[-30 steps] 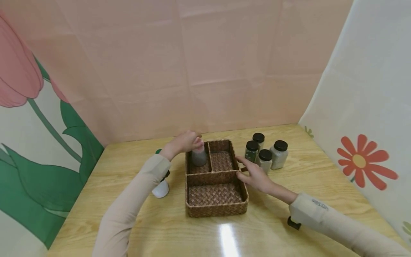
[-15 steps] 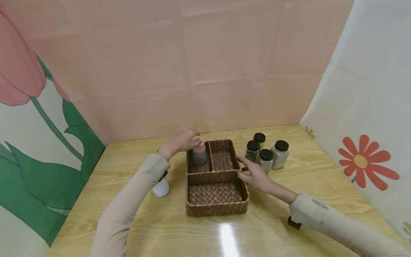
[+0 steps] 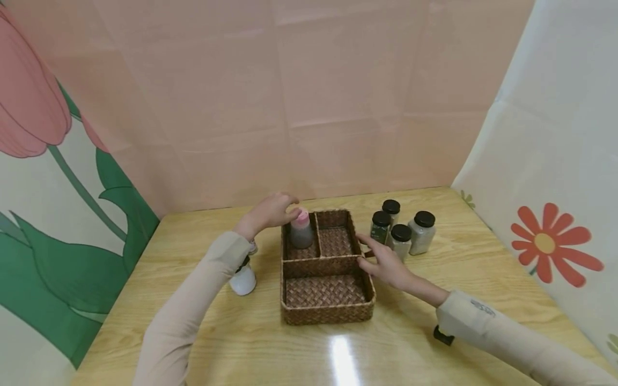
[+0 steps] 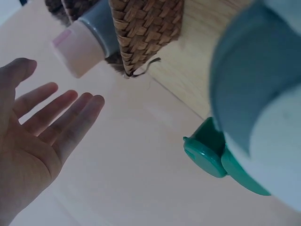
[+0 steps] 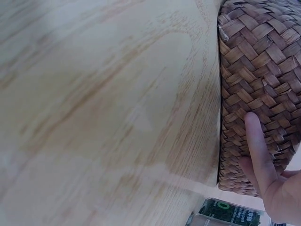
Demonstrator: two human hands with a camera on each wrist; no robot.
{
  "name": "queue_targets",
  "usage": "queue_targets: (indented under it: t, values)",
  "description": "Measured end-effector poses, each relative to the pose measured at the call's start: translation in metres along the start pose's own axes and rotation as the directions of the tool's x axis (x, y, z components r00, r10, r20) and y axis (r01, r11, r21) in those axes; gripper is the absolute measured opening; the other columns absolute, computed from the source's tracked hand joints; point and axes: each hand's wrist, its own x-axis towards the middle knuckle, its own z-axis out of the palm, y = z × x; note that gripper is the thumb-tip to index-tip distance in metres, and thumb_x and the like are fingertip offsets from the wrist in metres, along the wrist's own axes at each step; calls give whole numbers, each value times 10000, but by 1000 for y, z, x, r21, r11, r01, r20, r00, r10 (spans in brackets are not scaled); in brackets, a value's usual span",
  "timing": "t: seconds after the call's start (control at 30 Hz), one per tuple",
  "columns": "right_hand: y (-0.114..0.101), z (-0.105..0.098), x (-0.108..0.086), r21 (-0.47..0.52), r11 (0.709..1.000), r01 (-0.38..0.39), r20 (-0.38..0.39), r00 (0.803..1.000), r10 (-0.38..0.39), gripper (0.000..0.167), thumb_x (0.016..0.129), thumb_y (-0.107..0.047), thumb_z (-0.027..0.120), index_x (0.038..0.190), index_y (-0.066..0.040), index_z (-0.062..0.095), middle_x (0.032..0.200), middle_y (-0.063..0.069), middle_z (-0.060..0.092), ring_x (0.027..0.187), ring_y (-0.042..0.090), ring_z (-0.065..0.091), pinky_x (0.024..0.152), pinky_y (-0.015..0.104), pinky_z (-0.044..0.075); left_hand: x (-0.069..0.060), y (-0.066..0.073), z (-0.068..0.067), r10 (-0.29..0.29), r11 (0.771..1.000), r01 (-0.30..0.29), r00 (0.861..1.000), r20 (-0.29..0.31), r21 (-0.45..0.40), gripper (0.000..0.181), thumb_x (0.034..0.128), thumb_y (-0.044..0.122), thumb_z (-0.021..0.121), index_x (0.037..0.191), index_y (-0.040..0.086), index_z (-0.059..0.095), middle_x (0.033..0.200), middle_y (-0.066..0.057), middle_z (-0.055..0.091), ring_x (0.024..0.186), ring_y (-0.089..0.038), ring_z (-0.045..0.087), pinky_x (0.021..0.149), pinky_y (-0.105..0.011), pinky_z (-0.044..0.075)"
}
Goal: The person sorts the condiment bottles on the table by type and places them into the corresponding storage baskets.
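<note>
A woven basket (image 3: 328,314) with three compartments stands on the table. In its back left compartment a grey bottle with a pink cap (image 3: 301,231) is upright. My left hand (image 3: 270,213) is beside the cap; in the left wrist view the hand (image 4: 42,136) has its fingers extended, apart from the pink-capped bottle (image 4: 80,49). My right hand (image 3: 388,268) rests on the basket's right side; the right wrist view shows a finger (image 5: 257,146) lying against the weave (image 5: 258,84).
Several black-capped jars (image 3: 421,233) stand right of the basket. A white container (image 3: 243,281) is left of it, partly under the left forearm. A green lid (image 4: 204,153) shows in the left wrist view. A small black object (image 3: 443,336) lies by the right sleeve.
My left hand has let go of the pink-capped bottle and moved slightly left, its fingers loosening. The bottle stays in its compartment. My right hand keeps its place on the basket.
</note>
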Motion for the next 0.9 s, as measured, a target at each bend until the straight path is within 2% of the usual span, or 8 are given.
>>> queue_targets:
  t: [0.13, 0.47, 0.7, 0.9]
  values:
    - [0, 0, -1, 1, 1000, -7, 4, 1000, 7, 611, 965, -75, 622, 1498, 34, 344, 1490, 276, 383, 1045, 403, 643, 566, 252, 540, -3, -1, -2, -5, 1000, 5, 1000, 4, -5, 397, 1022, 219, 558, 1311, -51, 594, 1292, -214, 608, 1213, -348, 563, 1017, -451, 429]
    - [0, 0, -1, 5, 1000, -23, 6, 1000, 23, 617, 967, -94, 624, 1504, 22, 342, 1494, 267, 383, 1051, 401, 641, 571, 250, 543, -7, -8, 0, 13, 1000, -13, 999, -33, -5, 394, 1015, 211, 563, 1276, -81, 608, 1268, -229, 618, 1194, -357, 577, 1014, -448, 434]
    - [2, 0, -1, -10, 1000, -18, 8, 1000, 18, 620, 969, -100, 623, 1506, 20, 338, 1493, 267, 385, 1056, 398, 641, 586, 242, 542, -11, -12, 0, -26, 999, 26, 1000, -2, -33, 395, 1020, 229, 556, 1292, -53, 609, 1283, -209, 616, 1187, -332, 587, 1004, -444, 444]
    - [4, -1, 0, -16, 1000, -5, -4, 1000, 5, 616, 968, -102, 624, 1501, 27, 343, 1487, 270, 393, 1045, 398, 645, 581, 249, 542, -13, -14, -3, -17, 999, 16, 1000, -6, -44, 380, 1017, 218, 558, 1277, -54, 618, 1254, -219, 628, 1161, -354, 598, 979, -461, 458]
